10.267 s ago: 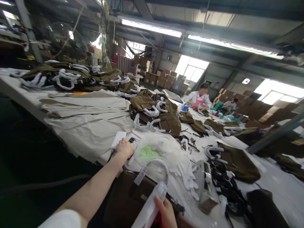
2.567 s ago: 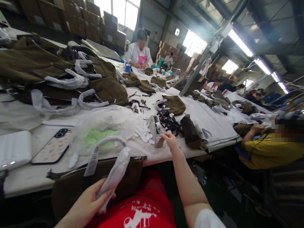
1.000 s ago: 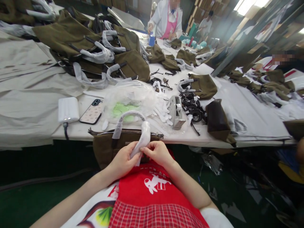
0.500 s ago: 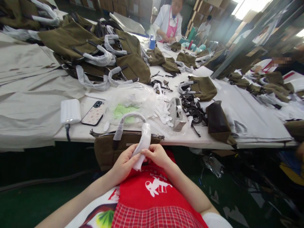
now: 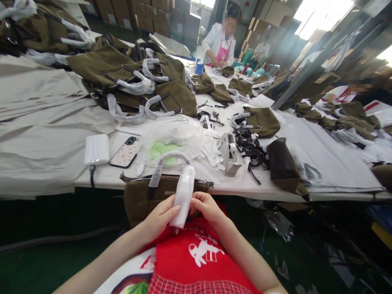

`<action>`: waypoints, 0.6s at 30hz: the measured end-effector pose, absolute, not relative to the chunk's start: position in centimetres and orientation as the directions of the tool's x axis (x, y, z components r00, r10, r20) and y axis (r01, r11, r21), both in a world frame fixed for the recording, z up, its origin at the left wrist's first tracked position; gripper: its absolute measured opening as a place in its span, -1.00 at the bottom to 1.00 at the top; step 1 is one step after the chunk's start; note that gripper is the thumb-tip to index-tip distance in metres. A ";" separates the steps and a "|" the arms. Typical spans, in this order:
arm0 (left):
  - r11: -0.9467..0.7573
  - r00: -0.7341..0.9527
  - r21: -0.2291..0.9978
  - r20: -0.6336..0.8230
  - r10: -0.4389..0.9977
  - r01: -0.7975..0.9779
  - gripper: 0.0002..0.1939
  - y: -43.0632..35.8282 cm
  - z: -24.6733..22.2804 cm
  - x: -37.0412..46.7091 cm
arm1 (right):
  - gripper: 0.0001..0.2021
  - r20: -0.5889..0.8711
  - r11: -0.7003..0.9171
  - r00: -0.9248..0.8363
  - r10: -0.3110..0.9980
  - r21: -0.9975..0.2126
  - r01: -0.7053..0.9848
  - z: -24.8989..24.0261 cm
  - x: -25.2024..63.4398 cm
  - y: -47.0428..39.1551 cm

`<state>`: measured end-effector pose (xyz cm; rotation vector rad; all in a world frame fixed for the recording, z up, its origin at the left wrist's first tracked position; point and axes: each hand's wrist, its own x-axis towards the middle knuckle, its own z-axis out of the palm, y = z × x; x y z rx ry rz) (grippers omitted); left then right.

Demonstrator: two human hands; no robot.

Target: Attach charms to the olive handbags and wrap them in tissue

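Observation:
An olive-brown handbag (image 5: 137, 200) hangs at the table's front edge, against the red apron, its zipped top upward. One of its handles arches up in clear film. Around the near end of that handle lies a white wrap (image 5: 185, 192), a soft, flat-looking sheet. My left hand (image 5: 162, 216) grips the wrap from the left, thumb on its front face. My right hand (image 5: 208, 207) is closed at the wrap's right edge, thumb and forefinger together; its other fingertips are partly hidden.
Beyond the bag stand a tape dispenser (image 5: 229, 155), black straps (image 5: 252, 151), white strips (image 5: 212, 153) and a plastic bag (image 5: 171, 134). A phone (image 5: 125, 153) and white power bank (image 5: 96, 149) lie left. Wrapped-handle bags (image 5: 104, 65) pile up behind. A co-worker (image 5: 219, 45) stands across the table.
My right thumb has slid off the wrap's front to its right edge. The wrap now looks wider and flatter. The view has tilted slightly upward.

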<state>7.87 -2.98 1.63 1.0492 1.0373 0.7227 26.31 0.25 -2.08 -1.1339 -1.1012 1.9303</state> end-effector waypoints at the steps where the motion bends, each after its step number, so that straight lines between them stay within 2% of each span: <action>1: 0.250 0.310 0.957 -0.285 0.907 0.148 -0.61 -2.8 1.4 7.3 | -0.53 -0.364 -0.435 -0.412 0.835 -0.896 -0.091 -2.3 26.6 0.4; 3: 0.097 0.273 0.877 -0.249 0.929 0.470 -0.66 -2.6 0.6 5.9 | -0.53 -0.363 -0.402 -0.344 0.866 -0.915 -0.047 -2.7 27.3 0.9; 6: 0.024 0.283 0.594 -0.418 0.863 0.804 -0.74 -3.1 -0.9 3.8 | -0.55 -0.345 -0.344 -0.216 0.913 -0.938 0.047 -3.2 28.6 1.5; 8: -0.009 0.304 0.509 -0.500 0.811 0.861 -0.75 -3.6 -1.7 2.6 | -0.57 -0.305 -0.285 -0.181 0.935 -0.950 0.125 -3.5 29.7 1.8; 10: -0.009 0.333 0.554 -0.488 0.807 0.833 -0.75 -4.0 -1.9 1.4 | -0.58 -0.258 -0.214 -0.161 0.953 -0.945 0.248 -3.6 30.9 1.9; 12: 0.040 0.232 0.625 -0.347 0.909 0.779 -0.75 -4.1 -1.6 0.3 | -0.58 -0.213 -0.143 -0.126 0.969 -0.898 0.416 -3.7 32.1 2.0; 14: 0.094 -0.078 0.661 -0.053 0.996 0.745 -0.75 -3.9 -1.3 -0.8 | -0.56 -0.198 -0.110 -0.093 0.976 -0.813 0.571 -3.9 33.2 2.0; 16: 0.117 -0.371 0.637 0.281 0.885 0.762 -0.69 -3.6 -1.4 -1.9 | -0.55 -0.229 -0.113 -0.089 0.969 -0.737 0.666 -4.1 33.9 2.0; 18: 0.130 -0.475 0.596 0.470 0.744 0.792 -0.54 -3.0 -2.1 -2.8 | -0.56 -0.287 -0.126 -0.117 0.951 -0.703 0.700 -4.6 34.2 2.0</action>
